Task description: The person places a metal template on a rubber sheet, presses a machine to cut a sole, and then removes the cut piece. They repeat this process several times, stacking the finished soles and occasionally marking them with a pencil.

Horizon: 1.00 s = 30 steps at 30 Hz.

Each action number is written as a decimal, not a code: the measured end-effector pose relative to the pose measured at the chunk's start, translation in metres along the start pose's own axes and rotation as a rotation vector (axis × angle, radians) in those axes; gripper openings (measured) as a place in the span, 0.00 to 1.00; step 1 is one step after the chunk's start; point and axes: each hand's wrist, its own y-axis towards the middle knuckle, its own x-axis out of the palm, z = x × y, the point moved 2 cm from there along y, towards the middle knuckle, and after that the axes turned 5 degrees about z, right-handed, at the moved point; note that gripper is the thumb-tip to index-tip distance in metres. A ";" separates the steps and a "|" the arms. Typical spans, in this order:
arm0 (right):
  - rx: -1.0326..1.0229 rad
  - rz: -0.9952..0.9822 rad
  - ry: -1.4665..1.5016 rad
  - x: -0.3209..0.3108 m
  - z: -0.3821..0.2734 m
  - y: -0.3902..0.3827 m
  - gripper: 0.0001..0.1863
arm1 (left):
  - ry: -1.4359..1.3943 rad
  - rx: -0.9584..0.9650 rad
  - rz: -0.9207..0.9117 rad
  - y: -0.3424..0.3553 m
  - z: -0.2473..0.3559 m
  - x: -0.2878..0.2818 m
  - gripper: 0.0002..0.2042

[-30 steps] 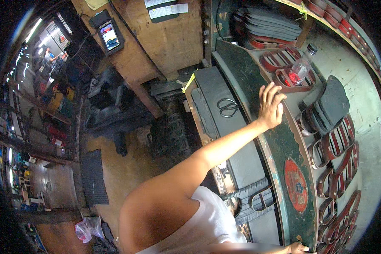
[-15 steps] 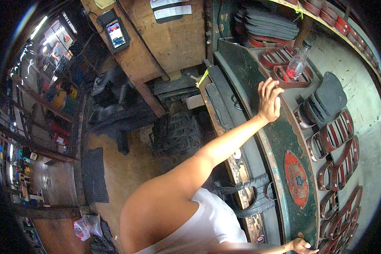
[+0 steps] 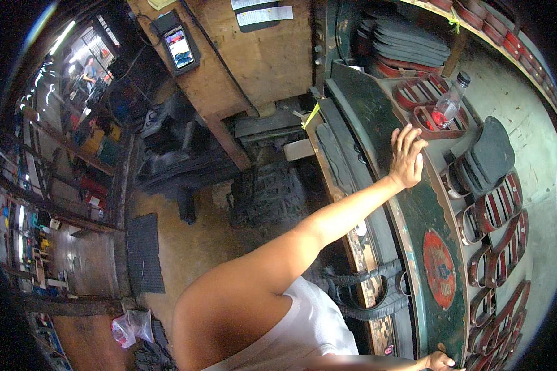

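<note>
My left hand (image 3: 407, 156) lies on the dark green metal top of a machine (image 3: 408, 204), its fingers spread toward the far right edge and nothing in them. Just beyond the fingertips, a clear bottle (image 3: 450, 104) with a dark cap and something red at its base stands in a reddish-brown cutting die (image 3: 436, 125). At the lower edge of the view my right hand (image 3: 439, 361) rests on the same green top, fingers stretched out and partly cut off by the frame. A red oval badge (image 3: 439, 269) sits between the hands.
Sole-shaped cutting dies (image 3: 501, 238) line the right side, with dark sole pieces (image 3: 487, 154) stacked on them. More dark sheets (image 3: 411, 46) lie far back. A cut-out black strip (image 3: 377, 294) hangs by the machine's ledge. A phone (image 3: 179, 49) is on the wooden board.
The whole view has shifted slightly, so things appear a little farther right and lower. Both hands keep nearly the same places on the green top.
</note>
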 end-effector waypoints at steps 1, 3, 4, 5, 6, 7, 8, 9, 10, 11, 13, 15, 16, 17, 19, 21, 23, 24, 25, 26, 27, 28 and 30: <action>0.000 0.001 -0.002 -0.001 -0.002 0.002 0.32 | 0.011 -0.011 -0.038 0.001 0.001 -0.002 0.16; 0.003 -0.001 -0.004 -0.001 -0.005 0.001 0.32 | 0.012 -0.010 -0.051 0.001 0.001 -0.001 0.16; 0.001 -0.003 -0.006 -0.001 -0.006 0.001 0.32 | 0.011 -0.020 -0.059 0.001 0.001 -0.002 0.16; 0.002 -0.004 -0.009 -0.002 -0.006 0.000 0.32 | 0.008 -0.017 -0.055 0.000 0.001 -0.001 0.16; -0.002 -0.005 -0.008 -0.003 -0.008 0.002 0.32 | 0.005 -0.019 -0.053 0.001 0.001 -0.003 0.16; -0.003 -0.008 -0.011 -0.002 -0.008 0.001 0.32 | -0.003 -0.005 -0.021 0.000 0.001 -0.002 0.16; -0.003 -0.007 -0.010 -0.003 -0.009 0.002 0.32 | 0.006 0.005 -0.022 0.001 0.002 -0.004 0.16; -0.003 -0.008 -0.014 -0.002 -0.009 0.002 0.32 | 0.008 -0.007 -0.041 0.001 0.002 -0.003 0.16; -0.003 -0.007 -0.017 -0.003 -0.010 0.002 0.32 | 0.006 -0.005 -0.041 0.002 0.003 -0.004 0.16; -0.004 -0.007 -0.018 -0.003 -0.011 0.003 0.32 | 0.004 0.005 -0.040 0.002 0.004 -0.005 0.16; -0.010 -0.009 -0.025 -0.005 -0.012 0.005 0.32 | 0.012 -0.011 -0.050 0.003 0.004 -0.007 0.16; -0.010 -0.010 -0.027 -0.005 -0.012 0.005 0.32 | 0.018 -0.011 -0.053 0.004 0.004 -0.007 0.16; -0.010 -0.011 -0.029 -0.005 -0.012 0.005 0.32 | 0.019 -0.010 -0.053 0.004 0.004 -0.007 0.16; -0.011 -0.009 -0.035 -0.005 -0.012 0.005 0.32 | 0.019 0.006 -0.038 0.004 0.005 -0.008 0.16; -0.012 -0.014 -0.042 -0.006 -0.012 0.005 0.32 | 0.016 -0.006 -0.047 0.004 0.004 -0.008 0.16; -0.011 -0.015 -0.048 -0.007 -0.012 0.006 0.32 | 0.011 -0.007 -0.048 0.004 0.004 -0.010 0.16; -0.008 -0.017 -0.055 -0.008 -0.013 0.007 0.32 | 0.006 0.011 -0.032 0.005 0.004 -0.012 0.16; -0.011 -0.015 -0.061 -0.008 -0.013 0.007 0.32 | 0.008 -0.008 -0.056 0.005 0.004 -0.012 0.16; -0.011 -0.016 -0.064 -0.008 -0.014 0.008 0.32 | 0.006 -0.010 -0.057 0.005 0.004 -0.013 0.16; -0.011 -0.018 -0.063 -0.008 -0.013 0.008 0.32 | 0.007 0.002 -0.054 0.005 0.004 -0.012 0.16; -0.014 -0.015 -0.067 -0.010 -0.014 0.009 0.32 | 0.004 -0.017 -0.059 0.006 0.004 -0.015 0.16; -0.015 -0.016 -0.068 -0.009 -0.013 0.008 0.32 | 0.004 -0.020 -0.060 0.005 0.004 -0.014 0.16; -0.016 -0.021 -0.074 -0.010 -0.013 0.008 0.32 | -0.009 0.006 -0.023 0.006 0.005 -0.016 0.16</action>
